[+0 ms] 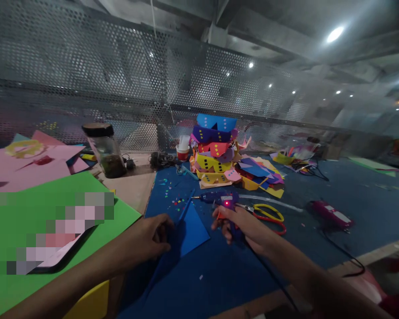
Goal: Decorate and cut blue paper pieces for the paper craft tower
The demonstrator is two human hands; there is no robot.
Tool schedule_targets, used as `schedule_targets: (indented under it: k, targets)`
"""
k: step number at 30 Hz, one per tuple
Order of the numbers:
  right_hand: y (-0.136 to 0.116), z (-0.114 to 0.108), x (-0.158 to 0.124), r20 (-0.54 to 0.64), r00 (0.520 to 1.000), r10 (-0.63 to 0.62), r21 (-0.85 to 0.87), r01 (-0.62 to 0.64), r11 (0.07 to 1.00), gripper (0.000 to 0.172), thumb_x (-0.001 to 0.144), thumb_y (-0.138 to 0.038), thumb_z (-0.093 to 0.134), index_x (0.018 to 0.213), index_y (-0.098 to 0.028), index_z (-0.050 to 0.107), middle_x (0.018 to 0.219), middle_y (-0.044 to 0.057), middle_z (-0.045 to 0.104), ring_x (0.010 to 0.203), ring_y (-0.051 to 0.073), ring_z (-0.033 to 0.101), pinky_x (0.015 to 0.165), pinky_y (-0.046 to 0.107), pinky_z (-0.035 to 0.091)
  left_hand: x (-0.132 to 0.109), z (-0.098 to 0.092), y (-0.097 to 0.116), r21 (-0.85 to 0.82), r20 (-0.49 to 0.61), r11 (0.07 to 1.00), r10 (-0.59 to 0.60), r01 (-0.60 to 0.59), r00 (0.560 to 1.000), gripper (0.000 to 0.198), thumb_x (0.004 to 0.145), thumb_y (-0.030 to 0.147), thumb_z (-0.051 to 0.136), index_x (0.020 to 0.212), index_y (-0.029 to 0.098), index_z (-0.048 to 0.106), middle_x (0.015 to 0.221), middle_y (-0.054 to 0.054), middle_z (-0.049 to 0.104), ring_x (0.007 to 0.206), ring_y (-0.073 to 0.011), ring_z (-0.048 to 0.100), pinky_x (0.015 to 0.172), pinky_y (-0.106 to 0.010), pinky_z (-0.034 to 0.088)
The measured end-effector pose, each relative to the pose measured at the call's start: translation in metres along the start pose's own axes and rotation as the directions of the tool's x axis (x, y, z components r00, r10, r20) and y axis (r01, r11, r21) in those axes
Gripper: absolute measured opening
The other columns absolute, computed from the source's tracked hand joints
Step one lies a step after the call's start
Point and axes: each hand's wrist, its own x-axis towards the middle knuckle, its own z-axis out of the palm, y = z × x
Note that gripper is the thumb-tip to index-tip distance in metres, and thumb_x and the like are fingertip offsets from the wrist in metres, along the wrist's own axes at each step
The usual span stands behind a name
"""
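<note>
Blue paper (196, 230): flat on the bench (239, 277), just left of and nearer than the glue gun (216, 197), between the two hands; its raised edge runs up to the gun's nozzle, contact too fine to tell.
Paper stack (216, 153): beyond the glue gun, several coloured cut pieces piled up, small squares on them; loose papers (262, 173) spread at its right.
Scissors (269, 215): just right of the glue gun, yellow and red handles, partly behind the right wrist.
Clear stick (274, 200): stretching rightward from the glue gun's back end.
Maroon device (330, 214): well right of the glue gun, with a dark cord.
Jar (108, 155): far left of and beyond the glue gun, dark lid on.
Green sheet (96, 190): well left of the glue gun, under a partly pixelated phone (64, 254).
Right hand (232, 221): wrapped around the glue gun's handle, nozzle pointing left.
Left hand (154, 235): left of and nearer than the glue gun, fingers curled at the blue paper's edge; cannot tell whether they pinch it.
</note>
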Motion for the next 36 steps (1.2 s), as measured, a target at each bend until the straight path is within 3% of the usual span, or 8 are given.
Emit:
schedule_targets:
  k: [4,7,11,15,20,24,31,36]
  targets:
    - [0.001,-0.013,-0.009,-0.059,0.997,-0.048,-0.011,0.047,0.999,0.049,0.089,-0.063,0.069,0.102,-0.017,0.063,0.061,-0.008,0.050,0.046,0.007,0.039,0.045,0.019,0.040,0.002,0.001,0.000,-0.019,0.017,1.000,0.006,-0.006,1.000,0.040,0.071,0.035,0.062,0.108,0.021,0.059,0.073,0.003,0.067,0.062,-0.0212,0.068,0.057,-0.030,0.049]
    - [0.001,-0.034,-0.021,-0.208,0.967,-0.146,-0.234,0.095,0.968,0.051,0.088,-0.067,0.065,0.096,-0.017,0.062,0.062,-0.008,0.048,0.047,0.008,0.043,0.047,0.022,0.042,0.006,0.003,-0.006,-0.034,0.021,0.999,0.006,-0.006,1.000,0.040,0.070,0.038,0.062,0.106,0.021,0.058,0.072,0.002,0.067,0.060,-0.0212,0.066,0.055,-0.030,0.047]
    - [0.002,-0.082,-0.049,-0.409,0.855,-0.318,-0.588,0.020,0.809,0.044,0.094,-0.061,0.055,0.096,-0.018,0.064,0.063,-0.003,0.054,0.057,0.016,0.053,0.057,0.028,0.045,0.014,0.008,-0.021,-0.046,-0.019,0.997,0.063,-0.063,0.998,0.036,0.068,0.038,0.064,0.100,0.023,0.059,0.072,0.004,0.065,0.062,-0.0200,0.064,0.055,-0.028,0.046]
    - [0.002,-0.139,-0.081,-0.504,0.710,-0.491,-0.761,-0.097,0.641,0.032,0.093,-0.046,0.056,0.111,-0.021,0.062,0.084,0.004,0.067,0.080,0.024,0.064,0.076,0.034,0.052,0.019,0.008,-0.024,-0.076,-0.001,0.996,0.038,-0.038,0.999,0.037,0.068,0.041,0.062,0.101,0.024,0.061,0.069,0.005,0.062,0.063,-0.0205,0.062,0.056,-0.028,0.048]
    - [0.003,-0.207,-0.105,-0.384,0.776,-0.501,-0.911,-0.233,0.339,0.046,0.088,-0.021,0.051,0.134,-0.015,0.051,0.121,0.014,0.070,0.110,0.027,0.066,0.095,0.036,0.050,0.017,0.002,-0.013,-0.065,0.049,0.997,-0.026,0.029,0.998,0.042,0.062,0.047,0.065,0.098,0.027,0.061,0.068,0.005,0.063,0.062,-0.0228,0.062,0.055,-0.030,0.048]
    - [0.008,-0.242,-0.111,-0.353,0.815,-0.459,-0.933,-0.271,0.236,0.048,0.080,-0.012,0.053,0.128,-0.011,0.060,0.125,0.017,0.070,0.117,0.028,0.065,0.101,0.036,0.046,0.023,0.002,-0.022,-0.091,0.072,0.996,-0.005,0.012,0.997,0.040,0.063,0.048,0.068,0.098,0.030,0.061,0.068,0.006,0.062,0.062,-0.0212,0.060,0.056,-0.029,0.047]
    - [0.017,-0.262,-0.111,-0.356,0.865,-0.354,-0.934,-0.340,0.109,0.051,0.076,-0.005,0.059,0.126,-0.011,0.065,0.128,0.019,0.069,0.123,0.030,0.061,0.105,0.037,0.041,0.034,0.011,-0.048,-0.116,0.044,0.993,-0.032,0.037,0.999,0.041,0.059,0.055,0.066,0.093,0.033,0.058,0.064,0.005,0.059,0.059,-0.0231,0.060,0.051,-0.030,0.045]
    - [0.013,-0.260,-0.112,-0.361,0.878,-0.315,-0.930,-0.366,0.046,0.054,0.072,-0.003,0.062,0.125,-0.013,0.069,0.124,0.017,0.071,0.115,0.027,0.065,0.099,0.033,0.045,0.031,0.008,-0.040,-0.097,0.079,0.995,0.014,-0.007,0.997,0.038,0.062,0.049,0.068,0.094,0.030,0.059,0.064,0.006,0.060,0.059,-0.0220,0.061,0.054,-0.030,0.046]
